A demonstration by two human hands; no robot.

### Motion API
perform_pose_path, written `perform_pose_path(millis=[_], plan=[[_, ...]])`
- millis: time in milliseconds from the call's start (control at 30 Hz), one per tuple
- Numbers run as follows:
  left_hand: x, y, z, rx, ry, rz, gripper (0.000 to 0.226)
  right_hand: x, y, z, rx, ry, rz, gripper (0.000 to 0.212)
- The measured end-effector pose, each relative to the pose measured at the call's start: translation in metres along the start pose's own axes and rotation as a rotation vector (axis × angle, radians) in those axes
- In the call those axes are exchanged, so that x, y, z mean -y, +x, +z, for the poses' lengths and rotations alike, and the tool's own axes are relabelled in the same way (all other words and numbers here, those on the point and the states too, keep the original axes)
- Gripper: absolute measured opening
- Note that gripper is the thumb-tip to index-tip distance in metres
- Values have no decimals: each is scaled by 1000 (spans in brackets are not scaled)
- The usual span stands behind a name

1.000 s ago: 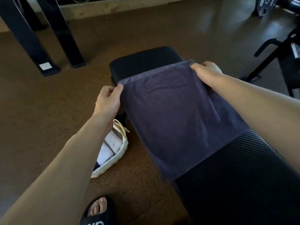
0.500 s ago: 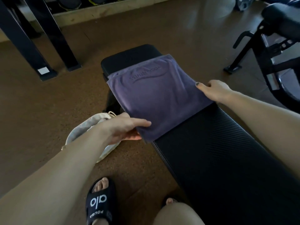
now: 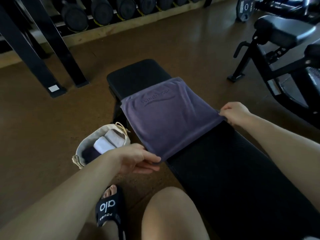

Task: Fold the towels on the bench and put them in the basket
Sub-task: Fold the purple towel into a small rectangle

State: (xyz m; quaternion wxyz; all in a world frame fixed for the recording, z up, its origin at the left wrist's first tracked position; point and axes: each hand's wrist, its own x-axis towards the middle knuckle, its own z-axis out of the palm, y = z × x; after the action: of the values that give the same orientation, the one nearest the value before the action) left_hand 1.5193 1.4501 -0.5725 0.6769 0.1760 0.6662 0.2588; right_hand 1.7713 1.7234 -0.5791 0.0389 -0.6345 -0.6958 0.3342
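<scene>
Your knee [image 3: 174, 213] and black slide sandal [image 3: 108, 207] sit nearest. Your left hand [image 3: 136, 157] pinches the near-left corner of the purple towel [image 3: 166, 116]; your right hand [image 3: 236, 113] pinches its near-right corner. The towel lies across the black bench [image 3: 225, 170]. Left of the bench, on the floor, the basket [image 3: 86, 144] holds 3 folded towels [image 3: 107, 144]. A dumbbell rack [image 3: 103, 14] stands beyond.

A purple towel [image 3: 166, 118] lay folded flat across the black bench [image 3: 225, 170], its embossed logo facing up. Left of the bench, a pale fabric basket [image 3: 83, 148] stood on the floor, holding folded white and dark towels.
</scene>
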Motion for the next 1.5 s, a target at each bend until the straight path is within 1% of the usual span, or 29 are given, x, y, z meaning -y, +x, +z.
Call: perform_pose_path(millis=[133,233,300,333,367,433,467,500,600,700,767,833,900,967,1033,1100,1200,1300,1500], plan=[[15,-3,23,63,21,-86,38,-36,-17,-17,109,29,48,11],[24,1,37,146,132,-121,39,-51,-25,-27,181,42,112,16],[25,6,36,193,194,-147,45,-50,-30,-32,236,-22,127,17],[23,7,33,183,218,-141,47,-47,-30,-34,248,-66,119,19],[20,9,26,131,239,-121,49,-43,-29,-35,239,-117,97,22],[12,15,10,-42,229,-27,56,-28,-23,-33,162,-202,21,41],[6,19,2,-133,182,35,56,-17,-21,-31,119,-208,-21,51],[0,21,-6,-217,120,94,52,-5,-18,-27,89,-186,-61,56],[-19,33,-27,-417,-76,203,30,31,-6,-10,44,-67,-156,58],[-26,43,-43,-530,-157,260,22,59,14,10,6,49,-191,60],[-27,48,-51,-623,-140,271,19,73,28,23,-13,76,-185,59],[-31,52,-57,-668,-149,297,15,83,38,34,-32,74,-190,56],[-38,55,-60,-671,-188,326,14,90,46,41,-82,99,-206,48],[-42,56,-61,-683,-210,328,12,92,52,44,-133,129,-206,33],[-44,57,-63,-673,-243,328,12,91,58,47,-166,160,-180,19],[-45,58,-64,-652,-246,340,15,89,62,49,-187,216,-136,12],[-51,56,-64,-638,-309,401,12,89,64,48,-163,283,-87,10],[-57,54,-63,-635,-386,467,14,90,64,46,-157,339,-74,6],[-61,59,-64,-659,-424,488,15,99,65,44,-205,484,-55,17]])
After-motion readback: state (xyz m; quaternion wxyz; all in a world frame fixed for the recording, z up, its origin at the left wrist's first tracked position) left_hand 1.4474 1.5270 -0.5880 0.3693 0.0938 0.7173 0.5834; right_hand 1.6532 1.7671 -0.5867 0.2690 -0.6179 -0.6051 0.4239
